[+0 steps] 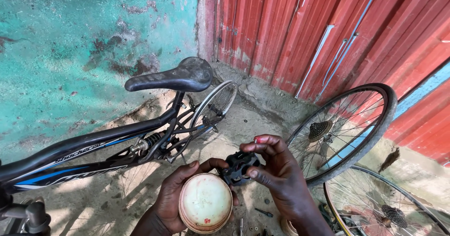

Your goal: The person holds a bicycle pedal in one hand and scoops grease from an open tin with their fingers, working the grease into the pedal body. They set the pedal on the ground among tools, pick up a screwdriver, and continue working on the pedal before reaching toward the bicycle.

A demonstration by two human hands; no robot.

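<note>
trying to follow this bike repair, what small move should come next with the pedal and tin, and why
Probably bring the black plastic pedal, pinched in the right hand, down to the round cream tin that the left hand cups, since its end already sits at the tin's rim.

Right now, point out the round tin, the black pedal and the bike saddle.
Round tin (pixel 205 202), head view, middle of its cream lid, in the left hand.
Black pedal (pixel 238 165), head view, its body between the fingers.
Bike saddle (pixel 173 78), head view, top surface.

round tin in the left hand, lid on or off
Lid on, as far as shows: the round tin presents a closed, cream-coloured top in the left hand. The right hand holds a black bicycle pedal beside it.
</note>
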